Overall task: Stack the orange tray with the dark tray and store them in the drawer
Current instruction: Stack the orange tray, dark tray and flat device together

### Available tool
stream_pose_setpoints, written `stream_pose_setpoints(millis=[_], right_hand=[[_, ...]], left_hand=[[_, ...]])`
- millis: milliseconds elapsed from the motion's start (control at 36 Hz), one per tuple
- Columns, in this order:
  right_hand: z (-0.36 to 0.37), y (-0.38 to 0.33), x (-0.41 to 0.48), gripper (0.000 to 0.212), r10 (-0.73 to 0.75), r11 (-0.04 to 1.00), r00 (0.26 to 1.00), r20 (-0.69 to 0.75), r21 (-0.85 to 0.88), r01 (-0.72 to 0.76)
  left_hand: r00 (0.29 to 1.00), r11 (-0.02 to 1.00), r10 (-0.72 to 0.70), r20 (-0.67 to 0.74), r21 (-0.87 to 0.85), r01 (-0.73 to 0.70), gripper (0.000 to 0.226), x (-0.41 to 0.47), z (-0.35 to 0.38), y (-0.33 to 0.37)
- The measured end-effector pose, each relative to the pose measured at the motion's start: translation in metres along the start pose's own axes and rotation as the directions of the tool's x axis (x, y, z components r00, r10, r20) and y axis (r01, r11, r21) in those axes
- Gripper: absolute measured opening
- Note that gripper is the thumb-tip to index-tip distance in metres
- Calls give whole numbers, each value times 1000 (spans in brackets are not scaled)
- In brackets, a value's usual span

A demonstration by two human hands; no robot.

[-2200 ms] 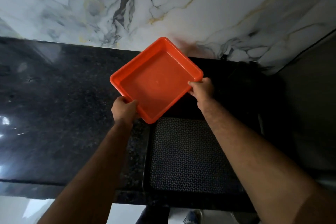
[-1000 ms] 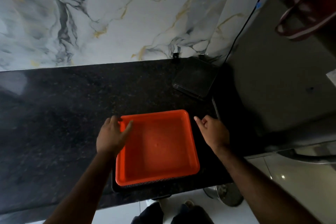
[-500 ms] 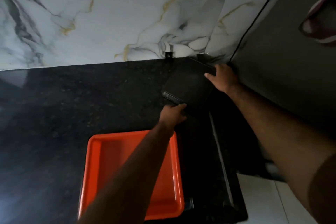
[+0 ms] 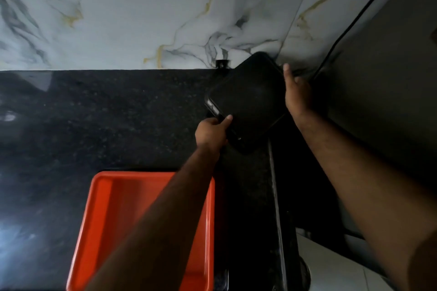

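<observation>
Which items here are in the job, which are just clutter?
In the job: orange tray; dark tray, gripped by left hand and right hand.
Lying about: black cable on the wall; small black clip behind the counter.

A black speckled worktop (image 4: pixel 106 120) carries an orange tray (image 4: pixel 113 220) at its front edge and a dark tray (image 4: pixel 250 99) in its back right corner.

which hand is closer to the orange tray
Left. The left hand grips the near-left edge of the dark tray, with its forearm crossing over the orange tray. The right hand holds the dark tray's far-right edge, farther away.
</observation>
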State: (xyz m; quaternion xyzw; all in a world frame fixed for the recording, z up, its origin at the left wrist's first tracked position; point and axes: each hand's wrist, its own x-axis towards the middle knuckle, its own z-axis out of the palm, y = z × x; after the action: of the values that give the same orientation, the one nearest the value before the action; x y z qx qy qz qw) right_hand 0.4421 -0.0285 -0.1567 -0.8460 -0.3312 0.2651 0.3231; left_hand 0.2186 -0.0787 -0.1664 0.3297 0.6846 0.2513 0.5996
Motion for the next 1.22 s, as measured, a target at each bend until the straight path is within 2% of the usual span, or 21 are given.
stream_pose_setpoints(millis=[56,83,139,167,250,306,333,389,472,528,611,667,722,806,861,944,1083,1222], right_hand=[[-7,-12,-9,73,63,972,998,-28,227,-55],[-11,-17,-15,69,96,922,995,-25,379,-79],[-21,-26,-31,61,130,747,989,64,650,-140],[-26,-28,-41,57,123,660,984,129,729,-179],[-37,-23,-73,45,31,446,960,277,856,-262],[-40,-17,-98,32,-82,360,937,340,887,-290],[-41,-14,-110,27,-134,340,930,343,897,-282],[-41,-8,-137,32,-176,389,929,325,890,-238],[-36,-2,-177,36,-155,531,921,358,816,-228],[-28,-3,-207,28,-161,623,913,374,756,-199],[-11,0,-253,22,-72,732,947,314,662,-164],[2,6,-280,28,-15,840,967,256,528,-127],[12,11,-303,37,-15,918,973,228,390,-77],[22,13,-336,26,-58,980,971,232,201,11],[28,13,-355,21,-69,997,965,252,54,57],[29,10,-384,22,-91,979,959,267,-153,136],[35,8,-400,50,20,941,944,329,-325,93],[41,8,-417,36,7,855,946,323,-492,162]], left_hand=[[987,987,158,-19,-27,-159,24,-10,-11,11],[973,972,229,-25,-48,-230,22,-15,-18,16],[937,933,347,-44,-84,-349,23,-25,-35,25],[916,911,398,-54,-91,-401,24,-28,-46,27],[823,824,566,-41,21,-566,30,-39,-83,22],[775,773,631,-32,105,-625,34,-47,-109,13],[757,753,653,-30,134,-644,38,-53,-121,10],[753,751,658,-28,105,-652,40,-64,-147,5],[795,795,607,-10,-10,-607,33,-85,-187,-7],[826,826,563,18,12,-564,33,-96,-213,-19],[817,801,576,-26,216,-558,29,-111,-248,-43],[817,774,575,-45,352,-526,27,-120,-268,-62],[838,762,542,-65,459,-457,31,-128,-284,-79],[878,735,473,-71,581,-349,22,-137,-303,-99],[890,696,450,-72,653,-299,25,-142,-311,-113],[904,696,421,-75,666,-269,29,-154,-323,-127],[930,639,366,-49,739,-213,27,-151,-316,-128],[953,558,301,-36,817,-146,21,-153,-295,-135]])
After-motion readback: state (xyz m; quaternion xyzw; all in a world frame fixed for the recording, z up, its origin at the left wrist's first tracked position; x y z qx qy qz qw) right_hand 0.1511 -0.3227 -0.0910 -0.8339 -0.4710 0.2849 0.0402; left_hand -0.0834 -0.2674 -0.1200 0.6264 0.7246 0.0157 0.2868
